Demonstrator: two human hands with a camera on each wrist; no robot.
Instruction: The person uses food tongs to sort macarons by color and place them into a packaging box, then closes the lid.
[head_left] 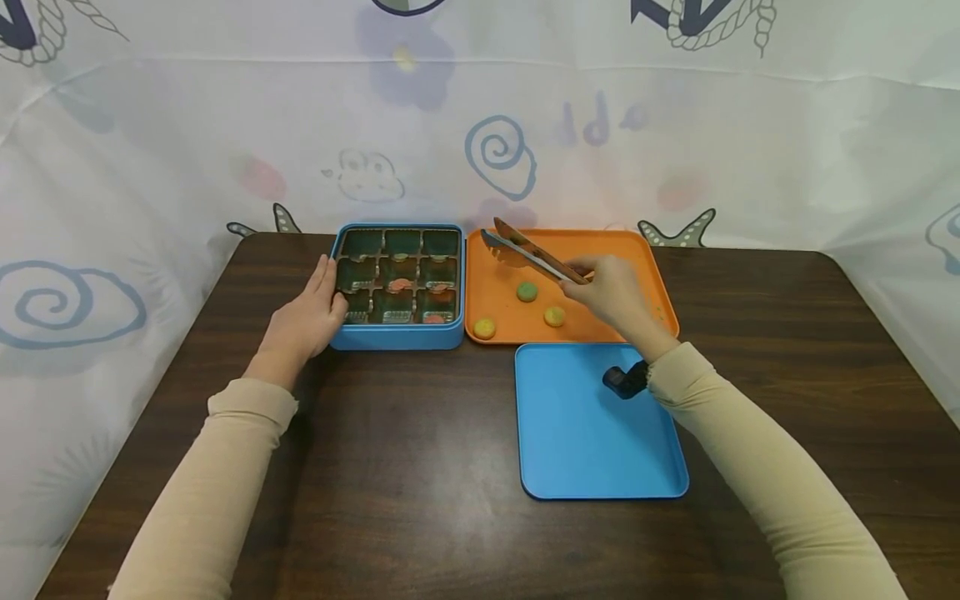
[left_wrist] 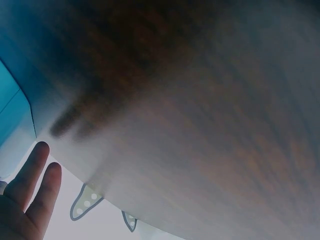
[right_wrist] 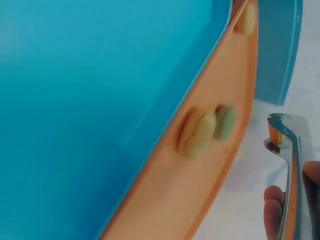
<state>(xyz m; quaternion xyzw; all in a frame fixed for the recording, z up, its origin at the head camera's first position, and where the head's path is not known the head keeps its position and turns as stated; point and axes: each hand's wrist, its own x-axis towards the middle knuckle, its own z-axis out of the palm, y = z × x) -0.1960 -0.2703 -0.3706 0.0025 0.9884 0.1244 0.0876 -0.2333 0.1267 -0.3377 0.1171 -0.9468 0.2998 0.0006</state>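
Observation:
My right hand [head_left: 611,287] grips a pair of metal tongs [head_left: 536,256]. Their tips reach up and left over the orange tray's [head_left: 645,258] far left corner. In the right wrist view the tongs [right_wrist: 294,185] show an orange patch between the tips; I cannot tell whether it is a held piece or a reflection. On the tray lie a green macaron [head_left: 527,292] and two yellow macarons [head_left: 554,317]. My left hand [head_left: 303,321] rests with extended fingers along the left side of a blue box [head_left: 397,337]. Its clear divided insert [head_left: 392,306] has several compartments, some showing pink pieces.
A blue tray [head_left: 577,433] lies in front of the orange one, partly under the right forearm. A black wrist strap part [head_left: 626,381] hangs above it. The dark wooden table [head_left: 397,467] meets a printed white cloth [head_left: 420,158] at the back.

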